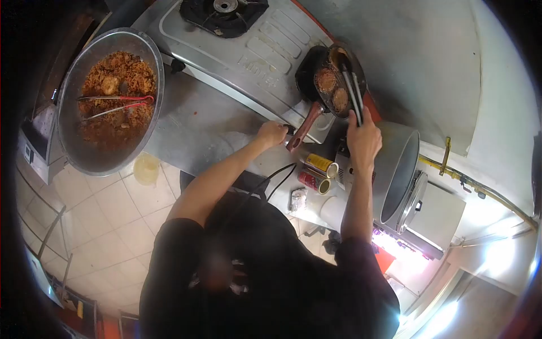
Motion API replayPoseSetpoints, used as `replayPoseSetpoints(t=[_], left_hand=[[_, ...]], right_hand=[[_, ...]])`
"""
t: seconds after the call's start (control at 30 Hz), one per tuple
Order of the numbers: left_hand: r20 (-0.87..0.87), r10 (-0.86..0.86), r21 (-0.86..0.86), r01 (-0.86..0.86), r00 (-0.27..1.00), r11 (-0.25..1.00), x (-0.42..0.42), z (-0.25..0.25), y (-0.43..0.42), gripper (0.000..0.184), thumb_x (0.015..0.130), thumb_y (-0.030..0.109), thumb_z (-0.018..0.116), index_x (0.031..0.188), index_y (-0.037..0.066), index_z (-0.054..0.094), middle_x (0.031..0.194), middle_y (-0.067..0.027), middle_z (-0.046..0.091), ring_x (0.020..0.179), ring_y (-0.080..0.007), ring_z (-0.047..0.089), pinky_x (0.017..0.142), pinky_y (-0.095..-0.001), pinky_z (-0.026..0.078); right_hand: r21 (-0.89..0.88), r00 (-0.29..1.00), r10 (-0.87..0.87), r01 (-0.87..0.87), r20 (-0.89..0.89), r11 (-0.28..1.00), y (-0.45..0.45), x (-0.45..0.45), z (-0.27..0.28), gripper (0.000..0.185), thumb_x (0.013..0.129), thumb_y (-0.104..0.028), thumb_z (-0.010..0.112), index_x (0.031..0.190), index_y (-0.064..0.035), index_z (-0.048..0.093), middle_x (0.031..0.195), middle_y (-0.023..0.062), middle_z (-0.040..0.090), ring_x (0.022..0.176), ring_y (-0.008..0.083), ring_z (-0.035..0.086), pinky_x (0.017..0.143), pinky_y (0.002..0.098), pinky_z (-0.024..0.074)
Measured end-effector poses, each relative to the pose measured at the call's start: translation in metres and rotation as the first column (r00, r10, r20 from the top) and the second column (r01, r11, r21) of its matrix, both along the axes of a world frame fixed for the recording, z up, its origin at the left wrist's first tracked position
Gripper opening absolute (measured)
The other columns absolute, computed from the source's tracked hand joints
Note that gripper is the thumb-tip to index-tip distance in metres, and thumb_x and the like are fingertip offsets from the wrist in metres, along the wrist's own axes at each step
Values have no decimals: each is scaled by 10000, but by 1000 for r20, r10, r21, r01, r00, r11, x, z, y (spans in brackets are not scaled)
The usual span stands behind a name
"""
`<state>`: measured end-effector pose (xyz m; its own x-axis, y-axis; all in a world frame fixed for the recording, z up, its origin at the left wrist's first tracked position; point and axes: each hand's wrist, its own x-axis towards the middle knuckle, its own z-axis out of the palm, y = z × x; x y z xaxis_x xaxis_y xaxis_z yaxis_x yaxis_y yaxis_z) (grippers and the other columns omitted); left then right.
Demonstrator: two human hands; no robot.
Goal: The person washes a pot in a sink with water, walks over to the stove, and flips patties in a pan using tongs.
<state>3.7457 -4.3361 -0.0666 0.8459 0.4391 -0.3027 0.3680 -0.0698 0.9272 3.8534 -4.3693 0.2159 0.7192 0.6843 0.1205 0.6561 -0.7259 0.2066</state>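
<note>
In the head view, my right hand [364, 141] is closed around metal tongs [353, 90], whose tips reach into a frying pan [342, 50]. Several browned, round patties [326, 80] lie in the pan, which sits on the right burner of the gas stove [259, 56]. Its brown handle [307, 125] points down toward me, between my hands. My left hand [272, 134] is at the stove's front panel, fingers closed at a dark stove knob [290, 130]. The fingertips are partly hidden.
A large metal bowl [65, 113] of reddish-brown food holds red-handled tongs [132, 100] at left. Two cans [322, 164] stand below the pan handle. A big pot [398, 135] stands right of my right forearm. A second burner [224, 8] is at the top.
</note>
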Motion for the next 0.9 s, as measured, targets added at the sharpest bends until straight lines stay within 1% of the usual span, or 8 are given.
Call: replayPoseSetpoints(t=[0.07, 0.13, 0.33, 0.47, 0.6, 0.67, 0.8, 0.9], left_hand=[[47, 3, 87, -8, 999, 996, -1, 5, 1, 362, 816, 328, 479, 591, 99, 646, 635, -108, 660, 710, -299, 670, 728, -415, 521], [-80, 88, -268, -107, 993, 958, 0, 13, 2, 381, 821, 327, 472, 576, 86, 636, 646, -114, 662, 708, -304, 669, 729, -420, 517], [-42, 60, -243, -69, 997, 968, 3, 5, 1, 435, 848, 351, 457, 563, 67, 621, 613, -113, 650, 677, -282, 670, 713, -393, 517], [-95, 29, -336, -59, 995, 940, 0, 14, 1, 461, 856, 380, 460, 570, 62, 631, 611, -113, 652, 648, -258, 669, 705, -365, 519], [-98, 106, -404, -137, 990, 905, 6, 3, 0, 458, 857, 374, 472, 601, 40, 652, 617, -122, 656, 606, -244, 659, 674, -351, 524], [-120, 111, -430, -152, 987, 890, 2, 13, 0, 452, 856, 364, 475, 614, 27, 657, 617, -124, 657, 595, -241, 657, 659, -353, 526], [-142, 169, -515, -219, 975, 829, 1, 16, 2, 416, 847, 317, 488, 663, -12, 664, 626, -129, 662, 587, -227, 658, 625, -349, 533], [-149, 144, -493, -200, 978, 847, 1, 15, 5, 383, 840, 285, 504, 693, -29, 668, 652, -139, 670, 594, -224, 662, 598, -342, 536]], right_hand=[[-25, 1000, 14, -14, -6, 1000, -2, 1, -6, 433, 906, -381, 546, 1213, -80, 594, 812, 257, 659, 763, 439, 642, 695, 504, 500], [18, 999, 16, -15, -35, 1000, -4, -2, -3, 424, 905, -371, 550, 1211, -81, 595, 812, 251, 661, 771, 429, 644, 700, 500, 499], [-34, 991, -110, 108, -79, 994, -46, -30, 54, 463, 874, -381, 593, 1216, -69, 590, 825, 219, 678, 787, 408, 655, 715, 476, 507], [-246, 991, -99, 74, -94, 966, -59, -31, 55, 485, 865, -393, 599, 1219, -61, 590, 792, 233, 671, 764, 402, 662, 693, 479, 512], [-277, 992, -120, 109, -23, 955, -56, -36, 38, 464, 879, -375, 581, 1214, -55, 590, 774, 238, 666, 750, 415, 658, 684, 488, 512], [-264, 967, -239, 209, -86, 942, -53, -36, 33, 465, 875, -384, 592, 1208, -59, 593, 857, 255, 666, 842, 425, 647, 773, 515, 492], [-216, 961, -261, 236, -95, 947, -56, -34, 39, 452, 890, -375, 576, 1206, -52, 600, 898, 261, 664, 872, 425, 643, 785, 497, 496], [49, 960, -178, 193, -218, 980, -64, -17, 45, 444, 910, -354, 556, 1171, 0, 613, 961, 268, 656, 963, 429, 622, 821, 445, 485]])
